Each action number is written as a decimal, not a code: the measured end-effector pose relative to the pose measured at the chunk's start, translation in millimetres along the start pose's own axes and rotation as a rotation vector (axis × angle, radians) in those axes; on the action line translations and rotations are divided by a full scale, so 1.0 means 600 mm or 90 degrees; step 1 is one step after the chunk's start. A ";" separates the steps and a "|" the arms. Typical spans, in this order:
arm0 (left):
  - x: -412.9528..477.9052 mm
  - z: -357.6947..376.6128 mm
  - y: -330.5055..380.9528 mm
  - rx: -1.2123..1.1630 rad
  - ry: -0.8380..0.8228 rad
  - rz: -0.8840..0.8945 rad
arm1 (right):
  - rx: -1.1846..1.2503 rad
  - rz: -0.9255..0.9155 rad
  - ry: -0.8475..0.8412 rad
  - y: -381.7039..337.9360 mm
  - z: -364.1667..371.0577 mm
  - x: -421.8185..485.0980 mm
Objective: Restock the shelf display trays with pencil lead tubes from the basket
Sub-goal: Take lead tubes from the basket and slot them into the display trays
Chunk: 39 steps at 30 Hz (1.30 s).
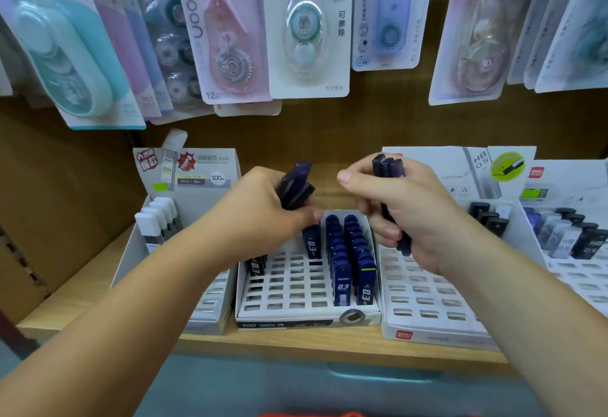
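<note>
Near edge: wooden shelf (296, 342) w/ centre display tray (283, 288), 2 full rows of navy lead tubes (350, 262) on its right side. Above it, left hand (260, 209) fisted round a tube bundle (296, 186); right hand (408, 206) clenched on more tubes (388, 166). Behind: hanging correction-tape packs (309, 28)

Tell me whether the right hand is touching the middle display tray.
Apart. The head view shows the right hand, gripping dark tubes, raised above the middle tray; only tube tips reach toward it.

Both forearms are bare, no sleeves, and the left hand (260, 215) and right hand (411, 215) wear no gloves, rings or watch.
</note>
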<state>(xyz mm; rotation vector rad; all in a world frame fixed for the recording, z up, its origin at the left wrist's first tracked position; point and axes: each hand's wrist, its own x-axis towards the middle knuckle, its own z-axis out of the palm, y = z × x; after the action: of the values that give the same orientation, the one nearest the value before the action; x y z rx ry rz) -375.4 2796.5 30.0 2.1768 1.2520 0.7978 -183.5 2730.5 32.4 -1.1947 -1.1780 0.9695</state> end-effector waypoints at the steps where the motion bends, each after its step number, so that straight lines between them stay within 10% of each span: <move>1: -0.001 0.003 -0.001 0.026 -0.003 -0.005 | -0.036 -0.019 0.017 -0.001 0.004 0.000; 14: 0.000 0.002 0.006 -0.082 0.002 -0.031 | -0.071 -0.006 0.030 0.020 -0.009 0.007; 24: -0.034 0.010 0.016 -0.332 -0.259 -0.084 | -0.171 -0.118 -0.088 0.011 0.019 0.003; 39: -0.026 0.003 -0.006 -0.520 -0.152 -0.174 | 0.015 0.033 0.005 0.025 0.000 0.014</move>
<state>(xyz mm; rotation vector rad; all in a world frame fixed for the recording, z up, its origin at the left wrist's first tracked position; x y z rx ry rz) -382.8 2784.2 22.7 1.3609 0.8601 0.7334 -181.7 2740.7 18.9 -1.2146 -1.1321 1.0137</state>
